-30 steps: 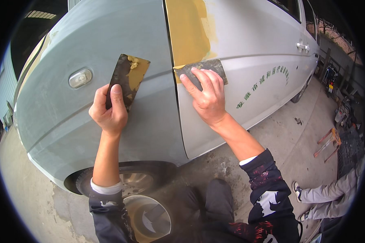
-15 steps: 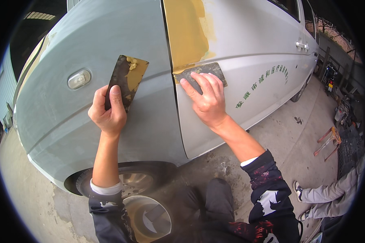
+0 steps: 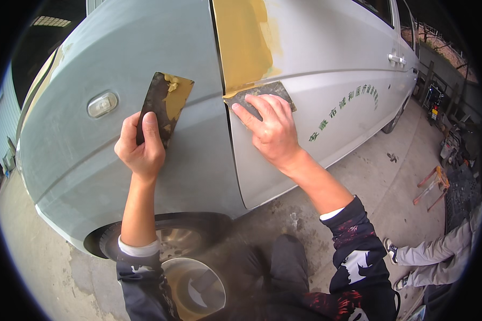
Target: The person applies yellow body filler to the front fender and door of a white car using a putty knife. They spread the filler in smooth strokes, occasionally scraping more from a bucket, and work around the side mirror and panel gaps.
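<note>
Your left hand (image 3: 142, 151) is closed around a dark scraper (image 3: 163, 109) that sticks up above it. Yellow paste (image 3: 171, 82) sits near the scraper's top, higher than your thumb (image 3: 151, 125). Your right hand (image 3: 273, 131) holds a second scraper (image 3: 277, 89) against the white door (image 3: 332, 69), fingers (image 3: 260, 108) bent over it and thumb hidden. A big yellow patch (image 3: 243, 43) is just above that scraper.

Left hand (image 3: 141, 147) grips a dark spreader (image 3: 153, 99) smeared with yellow putty (image 3: 178, 104), right hand (image 3: 273, 131) holds a second spreader (image 3: 277, 88) against a white car door (image 3: 318, 80), yellow patch (image 3: 243, 45) above, grey fender (image 3: 91, 160) alongside, bucket (image 3: 214, 279) below, another person's legs (image 3: 432, 250) at right.
</note>
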